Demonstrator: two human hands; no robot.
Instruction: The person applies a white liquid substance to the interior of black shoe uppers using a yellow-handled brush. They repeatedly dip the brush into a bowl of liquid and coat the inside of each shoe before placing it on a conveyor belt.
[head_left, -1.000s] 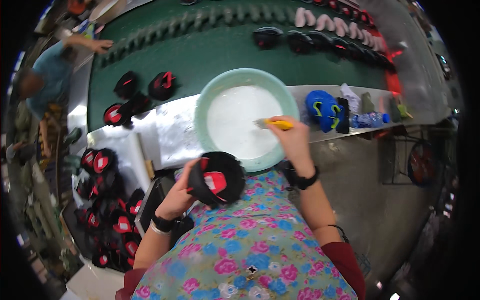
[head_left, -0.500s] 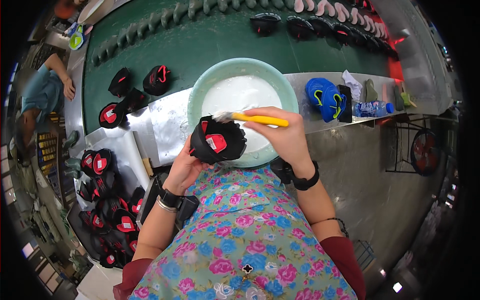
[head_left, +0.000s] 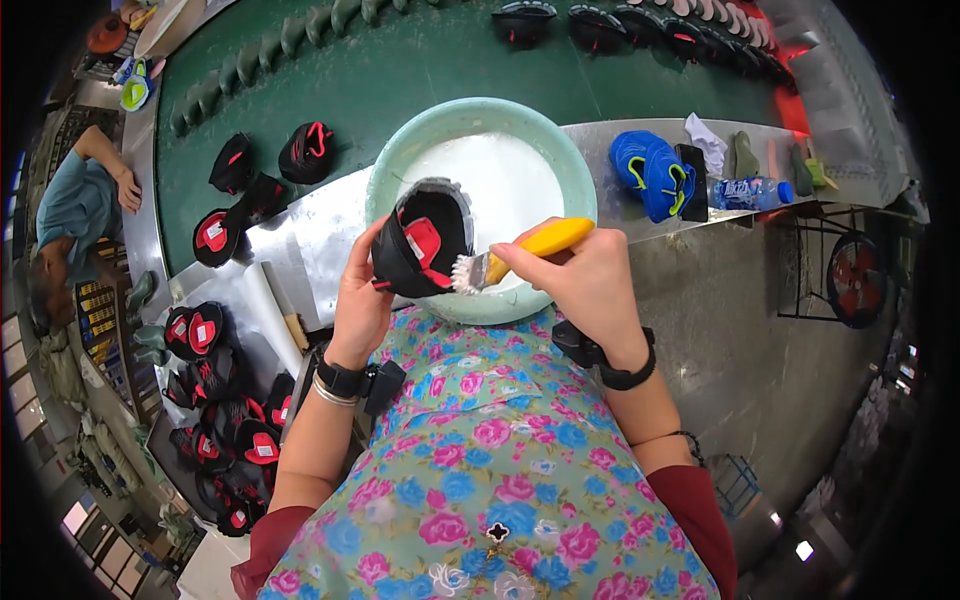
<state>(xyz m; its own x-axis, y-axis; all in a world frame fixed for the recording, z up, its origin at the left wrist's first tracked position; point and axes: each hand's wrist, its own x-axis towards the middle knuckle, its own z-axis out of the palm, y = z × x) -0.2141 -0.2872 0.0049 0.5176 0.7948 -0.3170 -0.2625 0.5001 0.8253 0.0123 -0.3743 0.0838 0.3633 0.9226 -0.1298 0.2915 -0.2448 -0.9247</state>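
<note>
My left hand (head_left: 362,300) is closed on a black shoe upper (head_left: 398,252) with a red lining and a pale label inside. A whitish coating shows along part of the upper's edge. Between thumb and fingers, my right hand (head_left: 592,290) grips a yellow-handled brush (head_left: 553,238). The brush's white-coated bristles touch or nearly touch the edge of the upper on its right side. Below both hands stands a pale green basin (head_left: 482,108) of white liquid (head_left: 520,185), partly covered by the upper and my right hand.
Several black uppers (head_left: 316,153) lie on the green belt to the left. More fill a container (head_left: 225,425) at lower left. Blue shoes (head_left: 652,176), a phone (head_left: 692,182) and a bottle (head_left: 750,193) occupy the metal ledge at right. A co-worker (head_left: 85,195) leans at the far left.
The upper has turned in my left hand and sits higher over the basin. The brush has gone from the upper's top edge down to its lower right edge.
</note>
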